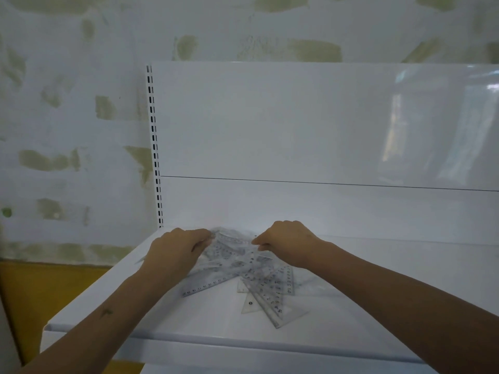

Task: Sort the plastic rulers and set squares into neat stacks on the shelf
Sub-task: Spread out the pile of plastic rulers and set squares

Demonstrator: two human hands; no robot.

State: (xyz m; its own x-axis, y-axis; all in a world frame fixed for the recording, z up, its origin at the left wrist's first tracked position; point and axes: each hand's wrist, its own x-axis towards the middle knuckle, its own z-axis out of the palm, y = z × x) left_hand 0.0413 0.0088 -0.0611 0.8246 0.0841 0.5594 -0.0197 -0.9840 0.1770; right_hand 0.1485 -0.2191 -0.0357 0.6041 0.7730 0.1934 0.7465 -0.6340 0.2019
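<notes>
Clear plastic is what I see from the head view: a jumbled heap of rulers and set squares point(243, 268) lies mid-shelf point(378, 306), nothing stacked yet; my left hand point(175, 249) curls its fingers onto the heap's far left edge, my right hand point(286, 242) pinches pieces at the far right; exactly which pieces I cannot tell; being slick and see-through, sheets may slide off the front lip or get lifted doubled; only scale numerals read, no brand.
</notes>
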